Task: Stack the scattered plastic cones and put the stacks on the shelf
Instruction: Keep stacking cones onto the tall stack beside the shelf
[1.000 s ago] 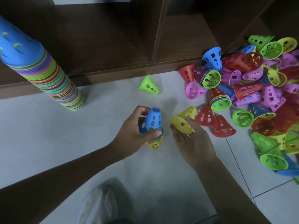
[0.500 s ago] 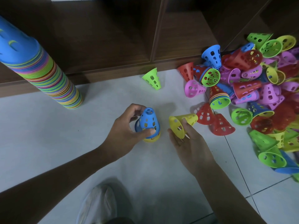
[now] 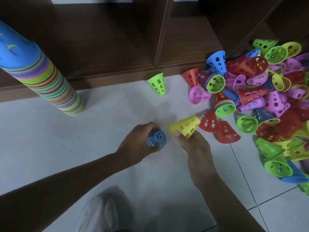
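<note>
- L hand (image 3: 138, 144): forearm comes in from lower left, fingers + thumb curled round a blue cone (image 3: 156, 139), low over the floor (image 3: 108, 131). Can't tell if the cone touches the tile.
- Blue cone: narrow closed tip faces up toward the camera, axis near vertical. Bits of yellow show thru its holes.
- R hand (image 3: 194, 144): forearm from lower right, fingers pinch a yellow cone (image 3: 184, 126) at its wide rim, thumb on the near side; palm faces left.
- Yellow cone: lies near sideways, long axis running lower left to upper right, wide mouth toward the L hand, narrow tip pointing at the pile (image 3: 267, 101). Just beside the blue cone, not touching.
- All cones: thin smooth plastic, tapered w/ flat tops, oval slots in the walls, flared rims.
- Pile: red, pink, green, yellow, blue cones jumbled at right against the shelf (image 3: 117, 47) base; some already nested in short stacks.
- Single green cone (image 3: 157, 85) stands upright alone near the shelf base.
- Tall stack (image 3: 43, 81) at left: many coloured rims, blue cone on top, standing on the floor.
- Shelf: dark wood, open compartments w/ upright dividers.
</note>
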`<state>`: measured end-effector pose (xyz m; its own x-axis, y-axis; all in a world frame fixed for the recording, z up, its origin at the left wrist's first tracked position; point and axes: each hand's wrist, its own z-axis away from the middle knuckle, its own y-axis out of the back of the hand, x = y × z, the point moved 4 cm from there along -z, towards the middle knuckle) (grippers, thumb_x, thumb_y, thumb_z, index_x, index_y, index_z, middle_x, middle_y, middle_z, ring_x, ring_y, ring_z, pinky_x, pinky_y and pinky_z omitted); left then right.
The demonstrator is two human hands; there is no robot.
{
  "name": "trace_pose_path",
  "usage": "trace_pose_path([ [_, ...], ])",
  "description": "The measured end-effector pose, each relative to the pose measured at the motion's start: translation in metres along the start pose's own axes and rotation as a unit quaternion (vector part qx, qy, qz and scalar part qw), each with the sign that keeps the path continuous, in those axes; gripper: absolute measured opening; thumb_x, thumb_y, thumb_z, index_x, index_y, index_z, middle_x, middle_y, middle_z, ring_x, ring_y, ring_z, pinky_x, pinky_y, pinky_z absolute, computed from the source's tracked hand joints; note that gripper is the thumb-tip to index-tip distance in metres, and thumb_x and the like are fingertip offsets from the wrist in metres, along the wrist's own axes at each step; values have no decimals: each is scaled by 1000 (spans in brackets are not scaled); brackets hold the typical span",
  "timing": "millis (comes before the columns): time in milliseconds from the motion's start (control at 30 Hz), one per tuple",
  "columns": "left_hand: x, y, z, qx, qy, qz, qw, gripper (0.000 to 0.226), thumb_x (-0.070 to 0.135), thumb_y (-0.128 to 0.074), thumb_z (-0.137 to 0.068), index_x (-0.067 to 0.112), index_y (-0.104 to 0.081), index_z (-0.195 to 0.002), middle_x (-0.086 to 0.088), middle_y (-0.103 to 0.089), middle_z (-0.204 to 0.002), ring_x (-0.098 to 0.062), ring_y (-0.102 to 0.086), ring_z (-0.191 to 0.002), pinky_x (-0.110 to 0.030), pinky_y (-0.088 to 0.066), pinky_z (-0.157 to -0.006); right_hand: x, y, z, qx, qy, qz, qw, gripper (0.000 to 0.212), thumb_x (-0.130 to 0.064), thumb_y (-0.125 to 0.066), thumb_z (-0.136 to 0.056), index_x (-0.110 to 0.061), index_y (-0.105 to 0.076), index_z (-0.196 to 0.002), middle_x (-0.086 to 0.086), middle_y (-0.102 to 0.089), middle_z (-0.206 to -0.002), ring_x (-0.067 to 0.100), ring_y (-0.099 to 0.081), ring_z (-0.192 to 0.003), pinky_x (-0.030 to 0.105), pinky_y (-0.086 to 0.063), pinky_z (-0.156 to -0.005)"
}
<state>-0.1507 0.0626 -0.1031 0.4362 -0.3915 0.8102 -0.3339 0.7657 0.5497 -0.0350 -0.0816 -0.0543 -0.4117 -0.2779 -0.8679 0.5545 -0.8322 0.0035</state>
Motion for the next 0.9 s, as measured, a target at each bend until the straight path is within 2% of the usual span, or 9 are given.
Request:
trace_pose_path([
  [133, -7, 13, 10, 13, -13, -6, 1000, 53, 35, -84, -71, 36, -57, -116, 18, -62, -111, -9, -57, -106, -31, -49, -89, -2, -7, 0, 9, 50, 49, 998, 28, -15, -84, -78, -12, -71, -103, 0, -76, -98, 10, -70, -91, 17, -50, -75],
  [200, -15, 23, 16, 29, -6, -10, 1000, 42, 32, -83, -75, 30, -62, -112, 15, -64, -107, -7, -59, -102, -29, -49, -86, 0, -12, 0, 0, 85, 102, 991, 31, -14, -87, -75, -16, -70, -101, -3, -75, -96, 11, -70, -92, 23, -53, -81],
  [300, -25, 38, 25, 56, 6, -37, 998, 34, 20, -81, -80, 27, -65, -109, 15, -67, -106, -3, -60, -99, -24, -47, -87, 5, -21, 0, -8, 133, 194, 972, 41, -25, -89, -71, -26, -66, -105, -11, -72, -100, 8, -66, -100, 30, -52, -91],
  [467, -32, 53, 29, 73, 31, -46, 996, 22, 22, -78, -85, 30, -66, -102, 19, -69, -101, -2, -65, -96, -24, -50, -86, 23, -38, -5, -25, 188, 329, 925, 55, -30, -86, -68, -32, -60, -116, -20, -59, -108, 3, -52, -105, 6, -37, -88],
  [500, -31, 54, 29, 74, 34, -41, 996, 20, 24, -77, -86, 31, -66, -101, 20, -70, -101, -1, -65, -96, -24, -50, -86, 29, -40, -7, -33, 193, 351, 916, 55, -31, -85, -70, -31, -59, -118, -19, -57, -110, 3, -50, -107, 5, -36, -87],
  [633, -24, 53, 28, 70, 35, -25, 997, 15, 27, -74, -88, 31, -66, -100, 21, -70, -100, -1, -64, -97, -29, -52, -88, 52, -36, -15, -32, 195, 400, 895, 57, -35, -81, -71, -28, -57, -123, -15, -58, -117, 4, -45, -110, 22, -43, -93],
  [733, -21, 52, 27, 66, 40, 0, 997, 13, 28, -74, -88, 32, -66, -97, 21, -70, -98, -1, -65, -96, -30, -52, -89, 57, -29, -14, -61, 217, 425, 877, 63, -35, -80, -73, -28, -54, -130, -15, -57, -125, 5, -44, -117, 18, -40, -98],
  [833, -17, 54, 25, 65, 36, 10, 997, 11, 27, -74, -89, 32, -66, -96, 21, -70, -98, -1, -65, -96, -32, -53, -89, 58, -11, -14, -95, 236, 462, 849, 69, -31, -77, -77, -24, -49, -139, -10, -52, -135, 8, -41, -125, 10, -27, -105],
  [900, -14, 54, 25, 61, 31, 12, 998, 11, 26, -73, -90, 32, -66, -96, 23, -69, -98, -1, -66, -95, -32, -53, -88, 53, 11, -19, -76, 241, 482, 839, 63, -27, -72, -84, -19, -49, -141, -4, -52, -138, 11, -41, -128, 15, -27, -109],
])
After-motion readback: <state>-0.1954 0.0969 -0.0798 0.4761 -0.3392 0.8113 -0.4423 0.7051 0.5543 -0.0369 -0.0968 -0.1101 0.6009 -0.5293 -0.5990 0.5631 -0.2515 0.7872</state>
